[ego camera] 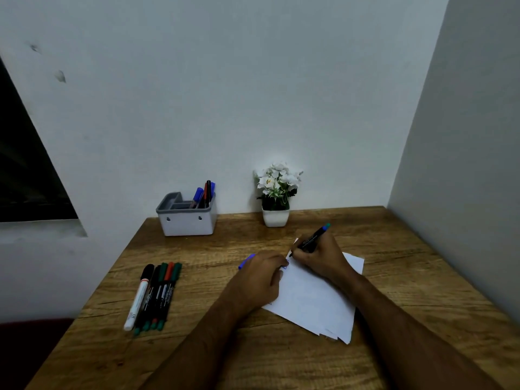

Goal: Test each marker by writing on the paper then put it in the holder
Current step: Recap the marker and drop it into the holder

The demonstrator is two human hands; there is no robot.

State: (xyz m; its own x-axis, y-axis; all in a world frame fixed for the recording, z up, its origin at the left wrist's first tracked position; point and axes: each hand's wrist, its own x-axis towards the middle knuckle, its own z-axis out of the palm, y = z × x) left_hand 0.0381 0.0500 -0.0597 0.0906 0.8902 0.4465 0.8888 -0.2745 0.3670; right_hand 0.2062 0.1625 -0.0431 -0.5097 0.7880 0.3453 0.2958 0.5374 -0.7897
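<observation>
White paper sheets (315, 299) lie on the wooden table (213, 347). My right hand (320, 257) grips a black marker with a blue end (313, 237), its tip down on the paper's far corner. My left hand (261, 277) rests on the paper's left edge and holds a blue cap (246, 261) that sticks out past the knuckles. Several capped markers (154, 294) lie side by side at the left. The white and grey holder (187, 218) stands at the back with a few markers (204, 195) upright in its right compartment.
A small white pot of white flowers (277, 197) stands against the wall, right of the holder. Walls close the table at the back and right. A dark window opening (25, 170) is at the far left.
</observation>
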